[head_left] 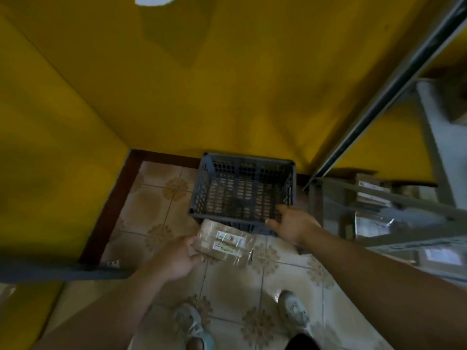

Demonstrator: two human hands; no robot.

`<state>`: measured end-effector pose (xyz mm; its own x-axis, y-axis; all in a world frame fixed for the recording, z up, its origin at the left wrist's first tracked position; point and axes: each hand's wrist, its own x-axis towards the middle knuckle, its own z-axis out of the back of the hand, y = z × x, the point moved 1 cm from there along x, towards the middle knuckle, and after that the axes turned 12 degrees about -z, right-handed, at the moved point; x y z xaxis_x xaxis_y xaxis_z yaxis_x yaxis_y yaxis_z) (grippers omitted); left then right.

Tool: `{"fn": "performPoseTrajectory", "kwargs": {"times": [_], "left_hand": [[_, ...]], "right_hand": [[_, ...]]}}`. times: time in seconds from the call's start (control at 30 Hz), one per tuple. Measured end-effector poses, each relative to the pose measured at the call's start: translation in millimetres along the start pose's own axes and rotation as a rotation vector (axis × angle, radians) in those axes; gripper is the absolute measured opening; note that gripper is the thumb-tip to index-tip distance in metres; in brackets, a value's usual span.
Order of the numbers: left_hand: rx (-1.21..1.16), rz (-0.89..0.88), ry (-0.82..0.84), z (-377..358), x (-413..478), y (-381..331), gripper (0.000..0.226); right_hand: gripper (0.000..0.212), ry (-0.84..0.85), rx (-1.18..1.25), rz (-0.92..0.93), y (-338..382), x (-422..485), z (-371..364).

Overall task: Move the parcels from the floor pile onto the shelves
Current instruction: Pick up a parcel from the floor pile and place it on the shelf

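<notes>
While the left grip (177,256) pinches the parcel (225,245) by its left edge, where does the parcel sit? (A)

Just in front of the crate (199,188), against its near wall, over the floor (227,286). Cannot tell whether it rests on the tiles or hangs clear. Crate looks empty. (B)

Right grip? (A)

Right grip (293,224): wide open, fingers spread, holding nothing, at the crate's near right corner. Touching the rim or not: cannot tell. (B)

What could go wrong from here? (A)

Judged, not observed:
1. One-edge pinch on a shiny taped wrap. The parcel could sag, twist or slip out on the swing to the shelves (404,200), right of the crate. A second grip under it would cure that.
2. The shelf rails right of the crate stand close. A parcel corner or forearm could knock them, or nudge the parcels stored there.
3. The crate lies just ahead of the feet, so a forward step could catch it. (B)
</notes>
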<state>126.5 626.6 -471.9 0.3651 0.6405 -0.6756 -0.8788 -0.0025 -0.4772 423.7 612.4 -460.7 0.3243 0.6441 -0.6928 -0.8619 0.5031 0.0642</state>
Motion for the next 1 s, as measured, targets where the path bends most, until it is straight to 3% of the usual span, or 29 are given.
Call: {"fn": "performPoseTrajectory", "kwargs": {"times": [0.13,0.33,0.63,0.8,1.0], "left_hand": [[-0.023,-0.033,0.005,-5.3,60.9,50.9,0.061],[-0.152,0.089,-0.028,-55.7,161.0,132.2,0.069],[-0.502,0.181,-0.18,-149.4,272.6,202.0,0.075],[-0.824,0.282,-0.239,-165.1,288.3,206.4,0.066],[-0.774,0.206,-0.29,-137.2,224.4,173.7,0.061]], "right_hand": [[0.065,0.085,0.11,-0.084,23.5,43.3,-71.2],[0.071,0.18,0.241,-0.247,34.5,134.1,-188.2],[0.094,0.217,0.723,-0.353,39.4,253.6,-316.3],[0.063,0.179,0.945,-0.356,47.9,264.5,-330.8],[0.049,0.142,0.944,-0.382,40.3,191.7,-304.9]]}}
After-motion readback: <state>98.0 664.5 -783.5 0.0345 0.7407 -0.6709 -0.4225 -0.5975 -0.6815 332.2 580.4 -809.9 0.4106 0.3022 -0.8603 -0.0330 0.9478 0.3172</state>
